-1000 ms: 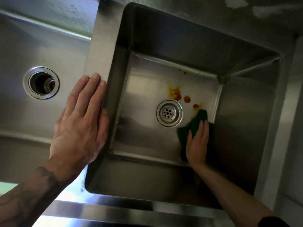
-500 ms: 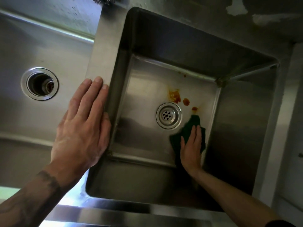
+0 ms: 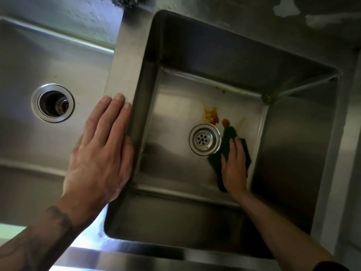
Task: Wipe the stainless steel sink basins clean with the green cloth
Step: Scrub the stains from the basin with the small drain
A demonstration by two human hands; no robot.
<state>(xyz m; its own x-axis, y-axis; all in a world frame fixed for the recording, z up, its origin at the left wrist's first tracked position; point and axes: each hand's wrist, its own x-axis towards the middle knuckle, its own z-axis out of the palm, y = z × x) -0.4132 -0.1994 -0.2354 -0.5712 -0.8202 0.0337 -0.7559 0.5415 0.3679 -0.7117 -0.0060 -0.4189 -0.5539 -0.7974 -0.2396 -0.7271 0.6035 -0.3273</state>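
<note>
In the right basin [image 3: 293,153], orange stains [image 3: 212,116] lie just beyond the green cloth's [image 3: 229,133] far tip.
Your right hand [image 3: 233,165] presses the cloth flat beside the drain [image 3: 204,139], grip unclenched, fingers straight. The cloth's long axis runs away from you toward the stains, tip touching the nearest spot. Your left hand [image 3: 101,149] lies flat on the divider [image 3: 125,75], well apart.

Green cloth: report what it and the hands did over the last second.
The right hand, pressing flat, slid the green cloth forward and toward the drain. Its tip now reaches the orange stains, and the rightmost spot no longer shows. The left hand stayed flat on the divider; the larger stains remain.
</note>
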